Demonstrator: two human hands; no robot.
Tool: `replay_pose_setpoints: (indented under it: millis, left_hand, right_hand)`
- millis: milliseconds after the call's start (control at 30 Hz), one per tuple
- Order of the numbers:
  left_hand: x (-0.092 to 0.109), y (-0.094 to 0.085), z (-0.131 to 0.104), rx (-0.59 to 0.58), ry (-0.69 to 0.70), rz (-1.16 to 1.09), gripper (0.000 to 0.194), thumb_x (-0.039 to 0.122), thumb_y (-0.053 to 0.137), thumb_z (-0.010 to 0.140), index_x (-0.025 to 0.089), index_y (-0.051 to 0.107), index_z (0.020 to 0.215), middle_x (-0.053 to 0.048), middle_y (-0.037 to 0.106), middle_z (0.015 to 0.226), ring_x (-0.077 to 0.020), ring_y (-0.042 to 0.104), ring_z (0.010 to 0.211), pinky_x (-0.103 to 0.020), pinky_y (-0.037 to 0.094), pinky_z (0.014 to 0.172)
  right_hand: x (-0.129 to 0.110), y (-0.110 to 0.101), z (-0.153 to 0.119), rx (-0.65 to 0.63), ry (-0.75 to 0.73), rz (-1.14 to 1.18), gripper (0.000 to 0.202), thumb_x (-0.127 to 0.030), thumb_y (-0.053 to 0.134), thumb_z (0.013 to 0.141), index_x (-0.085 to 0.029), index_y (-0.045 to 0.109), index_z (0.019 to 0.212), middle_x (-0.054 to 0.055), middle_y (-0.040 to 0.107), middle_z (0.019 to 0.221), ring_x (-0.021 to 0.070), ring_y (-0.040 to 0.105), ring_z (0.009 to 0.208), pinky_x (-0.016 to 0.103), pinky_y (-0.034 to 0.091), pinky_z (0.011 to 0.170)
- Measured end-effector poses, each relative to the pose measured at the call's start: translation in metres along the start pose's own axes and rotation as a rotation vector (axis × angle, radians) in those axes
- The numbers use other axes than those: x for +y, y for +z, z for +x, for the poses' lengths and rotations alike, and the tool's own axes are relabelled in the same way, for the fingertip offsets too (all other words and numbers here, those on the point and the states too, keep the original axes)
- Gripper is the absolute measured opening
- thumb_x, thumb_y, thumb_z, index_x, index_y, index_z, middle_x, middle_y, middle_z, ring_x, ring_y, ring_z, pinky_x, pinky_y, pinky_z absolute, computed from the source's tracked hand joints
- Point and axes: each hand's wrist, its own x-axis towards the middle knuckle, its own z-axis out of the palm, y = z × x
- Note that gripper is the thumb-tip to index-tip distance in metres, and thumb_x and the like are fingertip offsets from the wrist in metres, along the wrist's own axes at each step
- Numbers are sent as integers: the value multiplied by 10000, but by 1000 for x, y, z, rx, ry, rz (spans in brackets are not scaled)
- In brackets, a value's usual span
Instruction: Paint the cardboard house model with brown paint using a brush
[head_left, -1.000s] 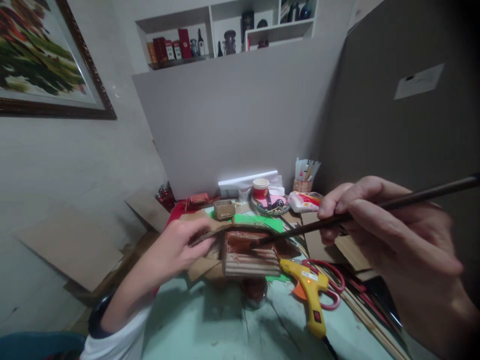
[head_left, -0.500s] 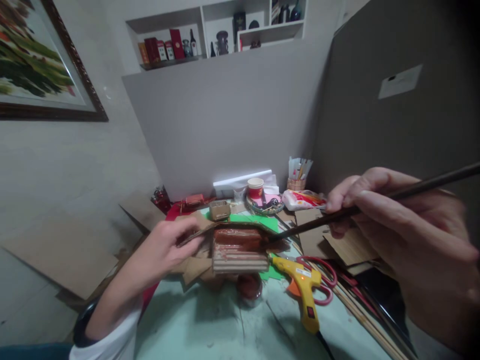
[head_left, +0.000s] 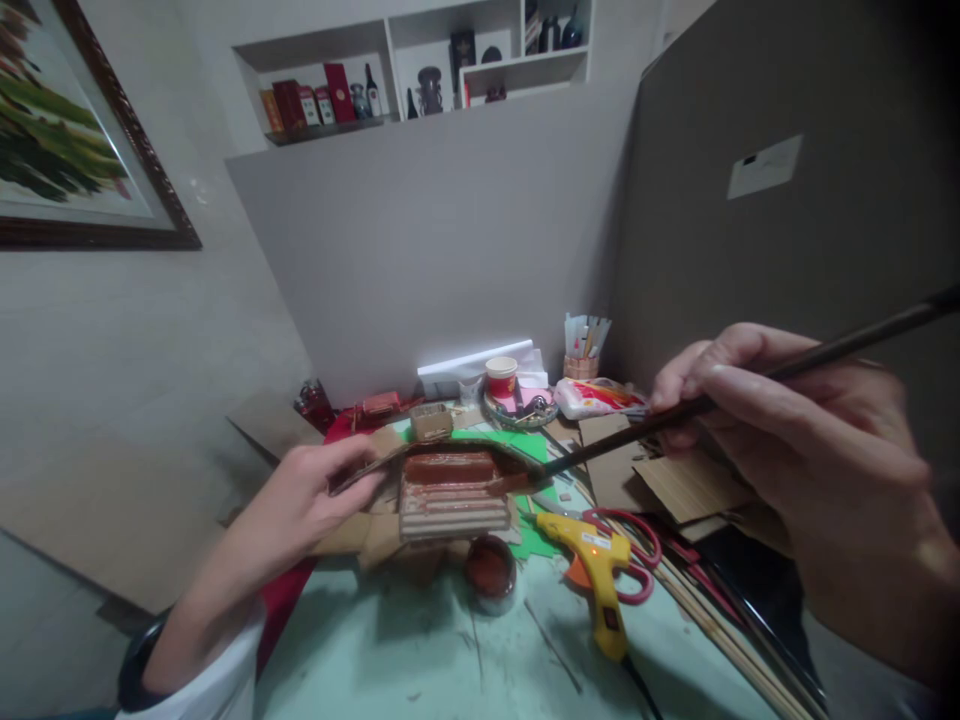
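Pinched in my right hand is a long dark paintbrush. Its bristles touch the right side of a small stepped cardboard model. Reddish-brown wet paint covers the model's upper part, while the lower ridges look pale and bare. My left hand grips the model by a cardboard flap at its left, thumb below and fingers above. Just under the model stands a small clear jar of brown paint on the pale green table.
A yellow glue gun and red-handled scissors lie right of the jar. Cardboard sheets and thin wooden sticks line the right side. Farther back are a red paper cup, a small cardboard box and a pen holder.
The brush tip has moved left and slightly down across the model's ridges. The whole view has shifted a little, and the paint jar shows more fully below the model.
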Motion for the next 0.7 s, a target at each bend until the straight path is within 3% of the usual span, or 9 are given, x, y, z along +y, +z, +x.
replay_pose_setpoints:
  millis: [167, 367, 600, 700]
  left_hand:
    - [-10, -7, 2, 76, -25, 117, 270, 433, 512, 937, 214, 601, 806, 35, 590, 689, -144, 525, 631, -259, 375, 615]
    - [-14, -19, -4, 207, -141, 253, 224, 405, 544, 892, 206, 616, 818, 34, 594, 712, -150, 496, 654, -267, 345, 636]
    - [-11, -21, -8, 250, -183, 257, 226, 408, 557, 859, 200, 628, 804, 28, 591, 708, -153, 487, 671, -270, 320, 626]
    - [-10, -21, -9, 250, -157, 254, 219, 398, 563, 862, 197, 631, 808, 22, 603, 730, -148, 494, 676, -269, 321, 625]
  right_hand:
    - [8, -10, 6, -19, 5, 21, 143, -197, 661, 928, -160, 678, 791, 67, 678, 825, 139, 633, 588, 211, 513, 499]
    - [25, -2, 6, -35, 90, 76, 158, -217, 681, 966, -154, 650, 824, 55, 690, 822, 118, 628, 556, 201, 511, 484]
    - [67, 0, -14, -319, 385, 70, 193, -304, 703, 983, -136, 622, 930, 23, 685, 900, 112, 652, 668, 234, 586, 607]
    - [80, 4, -21, -436, 447, 24, 225, -332, 721, 969, -134, 622, 927, 9, 674, 839, 136, 667, 689, 267, 593, 631]
